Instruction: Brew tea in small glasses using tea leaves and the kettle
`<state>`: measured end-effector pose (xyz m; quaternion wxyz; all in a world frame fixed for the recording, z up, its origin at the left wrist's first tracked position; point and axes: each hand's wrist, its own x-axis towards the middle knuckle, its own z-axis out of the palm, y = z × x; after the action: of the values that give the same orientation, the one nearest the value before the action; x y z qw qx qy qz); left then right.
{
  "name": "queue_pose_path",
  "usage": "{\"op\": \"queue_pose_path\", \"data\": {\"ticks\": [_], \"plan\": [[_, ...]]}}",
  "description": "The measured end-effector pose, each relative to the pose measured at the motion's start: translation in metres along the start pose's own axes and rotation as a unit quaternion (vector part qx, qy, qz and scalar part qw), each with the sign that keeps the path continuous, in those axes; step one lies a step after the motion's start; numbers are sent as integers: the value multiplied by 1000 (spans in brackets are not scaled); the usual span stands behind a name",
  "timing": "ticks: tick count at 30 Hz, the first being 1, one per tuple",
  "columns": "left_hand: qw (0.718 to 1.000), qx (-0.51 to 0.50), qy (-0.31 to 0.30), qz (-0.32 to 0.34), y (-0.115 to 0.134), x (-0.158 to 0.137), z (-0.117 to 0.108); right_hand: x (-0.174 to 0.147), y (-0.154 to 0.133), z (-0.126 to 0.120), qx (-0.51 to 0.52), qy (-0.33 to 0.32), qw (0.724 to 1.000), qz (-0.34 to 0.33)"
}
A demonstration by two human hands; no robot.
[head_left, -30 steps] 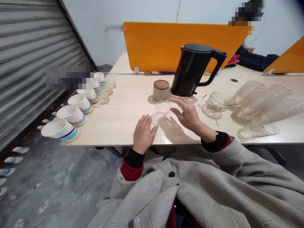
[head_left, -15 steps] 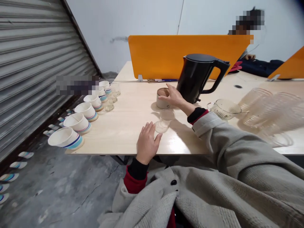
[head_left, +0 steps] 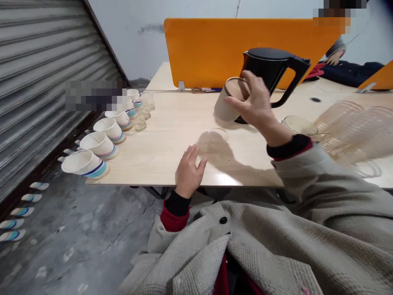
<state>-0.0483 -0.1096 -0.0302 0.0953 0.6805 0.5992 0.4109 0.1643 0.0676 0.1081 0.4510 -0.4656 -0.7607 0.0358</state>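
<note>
My right hand grips a beige cup around its rim and side, thumb in front. The cup is raised off the table and tilted, its brownish inside partly visible. Behind it stands a black electric kettle, partly covered by the cup and hand. My left hand rests on the table near its front edge, fingers stretched out and holding nothing. Just beyond its fingertips is a small clear cup, hard to see in the shadow of my right arm.
Several white paper cups with blue bands line the table's left edge, beside small clear glasses. At the right are a glass bowl and stacked clear plastic cups. An orange divider runs behind; another person's hand shows beyond.
My right hand has lifted the beige cup from the table and tilted it, moving up and right. The left hand stays nearly still. The view has tipped downward slightly.
</note>
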Motion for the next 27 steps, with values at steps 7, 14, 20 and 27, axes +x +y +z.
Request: {"op": "queue_pose_path", "data": {"ticks": [7,14,20,27], "plan": [[993,-117,19,-5,4,-16,-19,-101,-48,-85,42,-69,995,-63],[991,-105,-52,66,15,-31,-30,-169,-56,-29,87,-168,981,-46],[994,-56,-69,58,25,-27,-19,-173,-66,-15,55,-179,981,-46],[993,-88,-72,10,34,-23,-8,-172,-70,-15,25,-148,986,-69]]}}
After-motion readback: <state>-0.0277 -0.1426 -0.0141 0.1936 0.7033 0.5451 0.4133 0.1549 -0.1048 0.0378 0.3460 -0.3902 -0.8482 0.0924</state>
